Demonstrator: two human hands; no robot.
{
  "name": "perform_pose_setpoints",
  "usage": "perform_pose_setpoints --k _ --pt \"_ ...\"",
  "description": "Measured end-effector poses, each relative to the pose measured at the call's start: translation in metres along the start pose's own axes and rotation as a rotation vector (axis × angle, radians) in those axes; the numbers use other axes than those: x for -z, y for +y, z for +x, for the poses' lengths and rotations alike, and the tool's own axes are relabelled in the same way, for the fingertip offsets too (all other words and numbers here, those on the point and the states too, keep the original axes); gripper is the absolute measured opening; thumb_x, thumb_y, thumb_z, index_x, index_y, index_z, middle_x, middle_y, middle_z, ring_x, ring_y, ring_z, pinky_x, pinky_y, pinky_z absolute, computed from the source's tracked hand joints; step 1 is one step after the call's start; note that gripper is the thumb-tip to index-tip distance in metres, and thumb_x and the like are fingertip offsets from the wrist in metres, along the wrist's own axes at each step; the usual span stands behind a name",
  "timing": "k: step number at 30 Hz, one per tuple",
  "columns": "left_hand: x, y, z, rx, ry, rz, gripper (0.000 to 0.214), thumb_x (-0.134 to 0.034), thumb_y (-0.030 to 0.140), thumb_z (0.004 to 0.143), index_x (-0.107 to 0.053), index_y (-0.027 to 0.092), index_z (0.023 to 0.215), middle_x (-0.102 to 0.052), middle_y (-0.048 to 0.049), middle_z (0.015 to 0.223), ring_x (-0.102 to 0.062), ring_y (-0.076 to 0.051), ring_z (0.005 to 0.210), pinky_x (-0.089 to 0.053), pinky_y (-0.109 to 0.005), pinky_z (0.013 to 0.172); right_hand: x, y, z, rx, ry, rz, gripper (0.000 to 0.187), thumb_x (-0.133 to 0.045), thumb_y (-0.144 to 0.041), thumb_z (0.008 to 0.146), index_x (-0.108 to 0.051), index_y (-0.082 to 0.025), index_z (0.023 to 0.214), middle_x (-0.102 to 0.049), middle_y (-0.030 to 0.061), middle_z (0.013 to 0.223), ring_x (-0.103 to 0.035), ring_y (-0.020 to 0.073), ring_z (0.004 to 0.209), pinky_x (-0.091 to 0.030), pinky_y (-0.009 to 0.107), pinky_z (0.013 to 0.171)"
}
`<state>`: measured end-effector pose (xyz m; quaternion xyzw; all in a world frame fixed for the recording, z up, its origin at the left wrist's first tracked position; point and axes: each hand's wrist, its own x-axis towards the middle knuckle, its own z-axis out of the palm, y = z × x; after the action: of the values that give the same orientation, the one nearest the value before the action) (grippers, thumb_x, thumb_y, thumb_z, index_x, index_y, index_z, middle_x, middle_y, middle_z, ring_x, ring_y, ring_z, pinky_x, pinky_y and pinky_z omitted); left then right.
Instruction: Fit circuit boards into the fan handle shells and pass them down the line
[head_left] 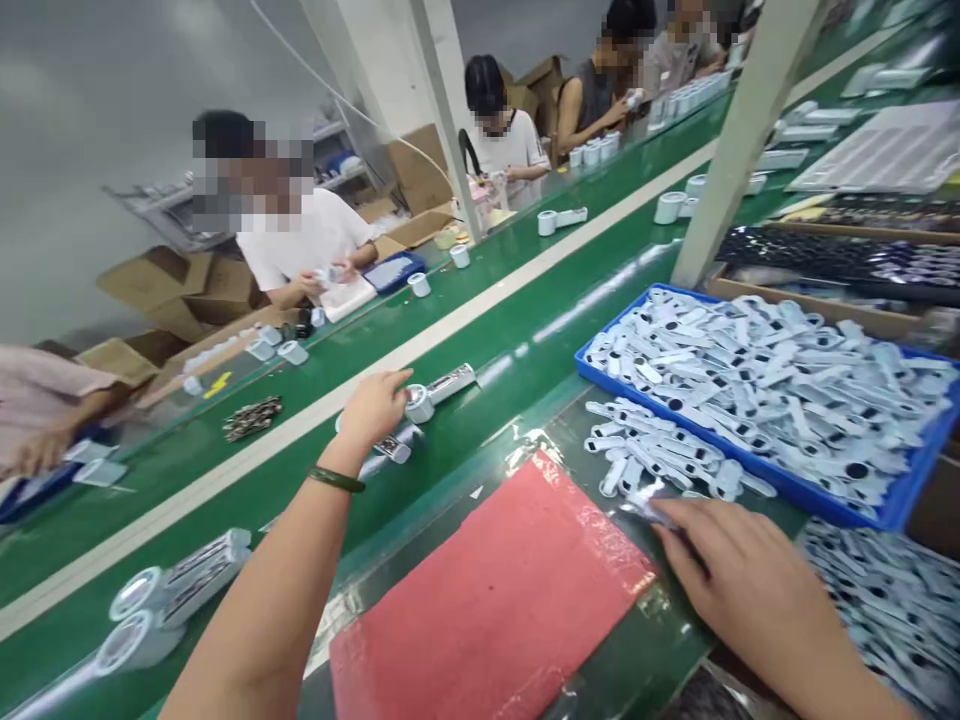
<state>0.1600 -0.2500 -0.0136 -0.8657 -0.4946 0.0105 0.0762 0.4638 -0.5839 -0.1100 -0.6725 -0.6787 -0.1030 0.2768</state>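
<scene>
My left hand [377, 405] reaches over the green conveyor belt, its fingers stretched out at the round end of a pale blue plastic housing [450, 383]. Under that hand lies another housing [394, 448], partly covered by it. At the right, my right hand [742, 565] has thumb and fingers pinched on a small pale blue plastic piece [643, 500], blurred, at the edge of a loose pile of flat plastic pieces [652, 445]. Between my arms a red mat [495, 600] lies on the bench.
A blue tray [581, 362] heaped with similar pieces stands at right, with more pieces [892, 600] below it. Two housings [172, 600] lie on the belt at lower left. A slanted post [750, 140] rises beside the belt. Several people sit along the far side.
</scene>
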Motion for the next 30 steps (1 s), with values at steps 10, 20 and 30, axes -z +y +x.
perform_pose_setpoints --k 10,20,30 --pt "0.006 0.069 -0.009 -0.014 -0.029 0.008 0.034 -0.062 0.041 0.086 -0.064 0.025 0.117 -0.068 -0.0104 0.107 -0.055 -0.033 0.106 -0.044 -0.044 0.087 -0.003 -0.053 0.007 0.121 -0.283 0.434 0.02 -0.042 -0.028 0.105 -0.059 -0.021 0.113 -0.066 0.008 0.103 -0.062 0.0247 0.094 -0.051 0.042 0.083" --pt "0.051 0.087 -0.23 -0.272 0.04 -0.178 0.036 -0.057 0.031 0.093 -0.056 0.027 0.129 -0.067 -0.0071 0.098 -0.055 -0.025 0.088 -0.046 -0.039 0.075 0.004 -0.02 0.035 0.341 -0.395 0.355 0.03 -0.052 -0.026 0.1 -0.057 -0.027 0.13 -0.055 0.0094 0.127 -0.054 0.0265 0.11 -0.05 0.045 0.091" --pt "0.012 0.129 -0.281 -0.147 -0.03 -0.287 0.042 -0.064 0.033 0.088 -0.055 0.023 0.127 -0.062 -0.0099 0.112 -0.055 -0.029 0.103 -0.048 -0.046 0.089 0.006 -0.066 0.041 -0.03 -0.482 0.775 0.018 -0.051 -0.034 0.096 -0.061 -0.024 0.108 -0.065 0.0035 0.098 -0.063 0.0216 0.087 -0.051 0.036 0.077"
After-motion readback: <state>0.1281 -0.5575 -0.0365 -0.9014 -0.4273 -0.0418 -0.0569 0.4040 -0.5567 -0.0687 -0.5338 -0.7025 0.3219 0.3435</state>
